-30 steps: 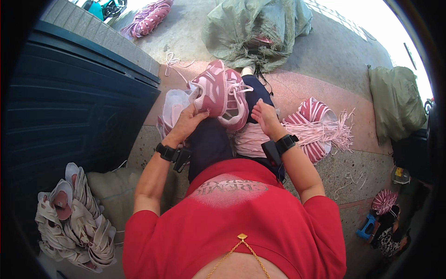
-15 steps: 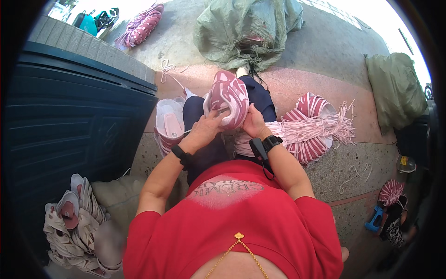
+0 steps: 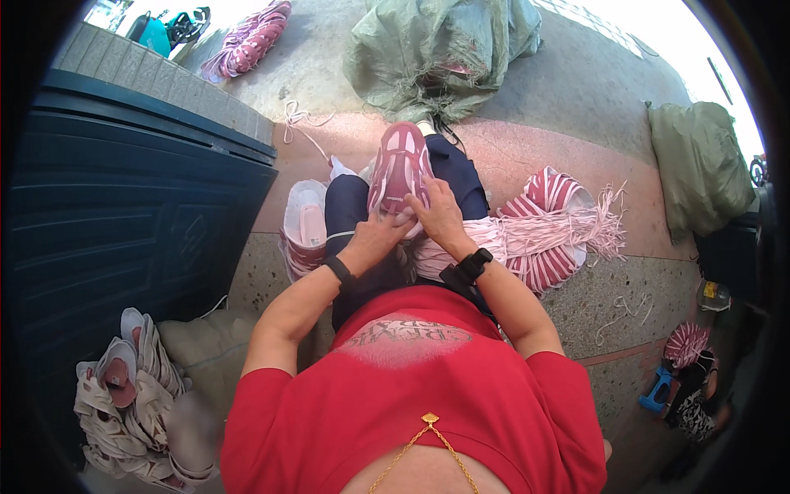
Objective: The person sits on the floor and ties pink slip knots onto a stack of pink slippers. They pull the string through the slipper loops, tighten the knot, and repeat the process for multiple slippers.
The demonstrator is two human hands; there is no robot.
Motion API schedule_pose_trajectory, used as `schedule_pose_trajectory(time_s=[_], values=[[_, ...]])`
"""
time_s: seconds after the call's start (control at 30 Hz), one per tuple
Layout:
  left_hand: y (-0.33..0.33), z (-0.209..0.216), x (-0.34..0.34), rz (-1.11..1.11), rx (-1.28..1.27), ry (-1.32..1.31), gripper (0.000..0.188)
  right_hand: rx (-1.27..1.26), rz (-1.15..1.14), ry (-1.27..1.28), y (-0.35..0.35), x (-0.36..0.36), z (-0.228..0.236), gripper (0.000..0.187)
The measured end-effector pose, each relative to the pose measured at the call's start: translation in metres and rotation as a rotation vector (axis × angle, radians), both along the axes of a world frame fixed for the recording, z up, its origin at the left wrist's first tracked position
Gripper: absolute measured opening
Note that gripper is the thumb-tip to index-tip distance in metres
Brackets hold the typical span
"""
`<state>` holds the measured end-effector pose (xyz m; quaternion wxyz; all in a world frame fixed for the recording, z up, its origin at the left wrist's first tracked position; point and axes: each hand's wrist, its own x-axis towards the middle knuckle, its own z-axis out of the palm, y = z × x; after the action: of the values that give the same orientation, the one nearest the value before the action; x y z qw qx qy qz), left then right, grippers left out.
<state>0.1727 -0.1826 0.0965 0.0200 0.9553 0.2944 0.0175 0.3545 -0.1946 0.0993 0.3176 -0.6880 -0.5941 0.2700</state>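
Note:
A maroon and pale pink shoe upper (image 3: 401, 169) lies over my lap, its top face toward me. My left hand (image 3: 377, 240) is closed on its near end, fingers pinching the edge. My right hand (image 3: 439, 214) grips the same end from the right, its fingers bent over the upper. Across my right thigh lies a thick bundle of pale pink laces (image 3: 502, 241), its loose ends fanning out to the right. Under and beside it rests a stack of maroon and white striped uppers (image 3: 547, 202). Left of my knee stands another stack of uppers (image 3: 306, 222) with a pink inner showing.
Ahead of my feet sits a large green woven sack (image 3: 436, 58); another olive sack (image 3: 699, 165) stands at right. A dark blue metal door (image 3: 132, 198) bounds the left side. Cream uppers (image 3: 123, 395) are piled at lower left. A blue tool-like object (image 3: 657, 390) lies at lower right.
The upper has turned from a tilted position, showing its opening, to lie straight with its top toward me. My right hand has moved from its side onto its near end.

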Motion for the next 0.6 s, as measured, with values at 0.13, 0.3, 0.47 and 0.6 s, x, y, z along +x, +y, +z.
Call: schedule_pose_trajectory(time_s=[0.13,0.3,0.47,0.6], values=[[0.004,-0.014,0.009,-0.011,0.042,-0.022,0.049,-0.188,0.076,-0.171,0.009,0.002,0.006,0.050],[0.007,-0.021,0.007,-0.094,-0.097,-0.013,0.047,-0.104,0.125,-0.260,0.007,0.003,-0.021,0.043],[0.012,-0.015,0.005,-0.163,-0.156,0.010,0.045,-0.151,0.117,-0.200,0.004,-0.003,-0.026,0.038],[0.003,0.003,0.004,-0.114,-0.314,-0.061,0.043,-0.069,0.091,-0.165,-0.009,-0.006,-0.030,0.035]])
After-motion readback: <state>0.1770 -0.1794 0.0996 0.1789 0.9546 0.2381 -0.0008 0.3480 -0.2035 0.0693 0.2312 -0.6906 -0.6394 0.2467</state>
